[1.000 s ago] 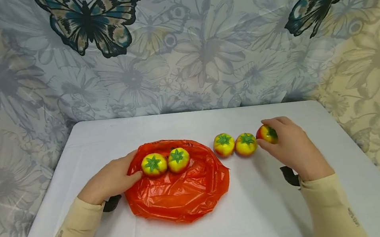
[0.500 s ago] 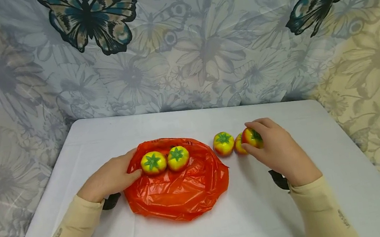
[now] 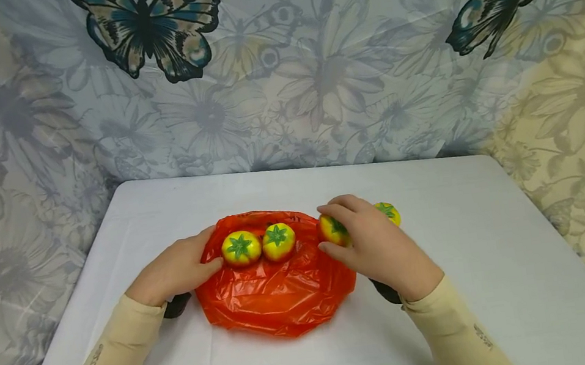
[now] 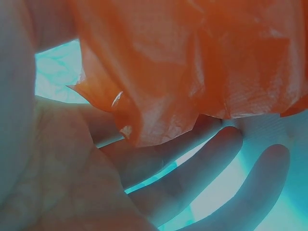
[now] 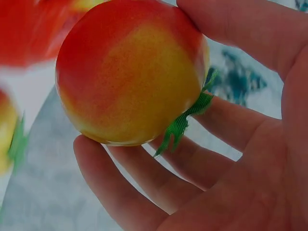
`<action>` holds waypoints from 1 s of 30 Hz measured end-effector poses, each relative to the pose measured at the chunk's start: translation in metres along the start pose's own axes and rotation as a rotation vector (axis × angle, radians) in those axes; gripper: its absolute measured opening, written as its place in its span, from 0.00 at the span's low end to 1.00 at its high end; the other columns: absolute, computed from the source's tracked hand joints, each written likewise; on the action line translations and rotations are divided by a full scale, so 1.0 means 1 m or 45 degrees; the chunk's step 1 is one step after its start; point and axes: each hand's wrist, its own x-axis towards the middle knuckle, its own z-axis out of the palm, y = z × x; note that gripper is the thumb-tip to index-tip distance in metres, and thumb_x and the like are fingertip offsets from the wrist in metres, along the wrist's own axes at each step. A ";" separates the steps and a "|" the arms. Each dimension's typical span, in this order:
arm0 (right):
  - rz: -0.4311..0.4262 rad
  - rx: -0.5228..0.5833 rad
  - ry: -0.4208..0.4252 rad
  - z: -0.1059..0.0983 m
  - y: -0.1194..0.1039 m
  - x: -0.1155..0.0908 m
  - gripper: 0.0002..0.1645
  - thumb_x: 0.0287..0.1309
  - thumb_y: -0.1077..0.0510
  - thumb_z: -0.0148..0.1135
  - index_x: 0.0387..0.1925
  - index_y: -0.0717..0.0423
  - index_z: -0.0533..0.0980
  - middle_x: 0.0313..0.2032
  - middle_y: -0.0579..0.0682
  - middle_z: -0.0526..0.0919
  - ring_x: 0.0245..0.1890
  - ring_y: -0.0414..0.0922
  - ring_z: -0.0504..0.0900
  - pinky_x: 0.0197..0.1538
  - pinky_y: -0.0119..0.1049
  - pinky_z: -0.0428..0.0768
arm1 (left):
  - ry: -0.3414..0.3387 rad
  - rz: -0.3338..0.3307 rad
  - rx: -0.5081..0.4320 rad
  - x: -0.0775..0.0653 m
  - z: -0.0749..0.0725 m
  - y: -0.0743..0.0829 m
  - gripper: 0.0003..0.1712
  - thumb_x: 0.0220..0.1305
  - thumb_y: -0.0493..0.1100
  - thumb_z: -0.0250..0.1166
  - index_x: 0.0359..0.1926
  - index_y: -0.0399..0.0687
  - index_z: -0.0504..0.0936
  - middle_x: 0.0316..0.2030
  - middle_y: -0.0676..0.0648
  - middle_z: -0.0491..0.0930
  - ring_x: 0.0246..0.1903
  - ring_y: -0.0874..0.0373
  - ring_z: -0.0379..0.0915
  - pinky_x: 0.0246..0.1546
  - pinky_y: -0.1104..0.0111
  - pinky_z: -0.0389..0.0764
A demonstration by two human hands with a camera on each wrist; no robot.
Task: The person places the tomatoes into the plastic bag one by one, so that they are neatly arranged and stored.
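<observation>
We look toward a grey backdrop [image 3: 284, 116] printed with pale flowers [image 3: 328, 76] and dark-edged butterflies [image 3: 145, 26]. Before it stands a white table [image 3: 498, 229] with rounded far corners. To our right, the light turns yellowish.

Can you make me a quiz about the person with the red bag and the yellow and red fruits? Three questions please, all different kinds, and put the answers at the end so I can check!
1. True or false: the left hand is touching the bag.
2. Pick one. The right hand holds:
A) a spoon
B) a fruit
C) nothing
3. Count: in the head view, how many fruits sit between the two hands, held by neither?

Key:
1. True, it is at the bag's left side.
2. B.
3. Two.
</observation>
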 end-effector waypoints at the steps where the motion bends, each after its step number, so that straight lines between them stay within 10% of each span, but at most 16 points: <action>1: -0.030 -0.002 -0.010 0.004 -0.006 0.001 0.36 0.63 0.49 0.79 0.69 0.56 0.79 0.63 0.54 0.80 0.61 0.53 0.82 0.62 0.51 0.88 | -0.002 -0.002 -0.001 0.000 0.000 0.000 0.44 0.75 0.51 0.62 0.85 0.43 0.59 0.69 0.39 0.81 0.56 0.50 0.81 0.63 0.45 0.83; 13: -0.284 -0.033 -0.145 0.043 -0.062 0.016 0.34 0.64 0.48 0.77 0.69 0.51 0.80 0.64 0.50 0.80 0.64 0.46 0.80 0.68 0.42 0.84 | 0.004 0.001 -0.008 0.001 0.000 -0.002 0.43 0.74 0.49 0.63 0.84 0.43 0.60 0.66 0.40 0.83 0.49 0.53 0.81 0.57 0.51 0.84; 30: -0.379 -0.075 -0.304 0.088 -0.093 0.030 0.33 0.66 0.45 0.76 0.69 0.50 0.80 0.63 0.48 0.80 0.61 0.44 0.82 0.64 0.38 0.86 | 0.001 0.018 -0.003 0.001 0.000 -0.005 0.43 0.75 0.49 0.63 0.84 0.41 0.60 0.67 0.41 0.83 0.54 0.52 0.83 0.65 0.46 0.83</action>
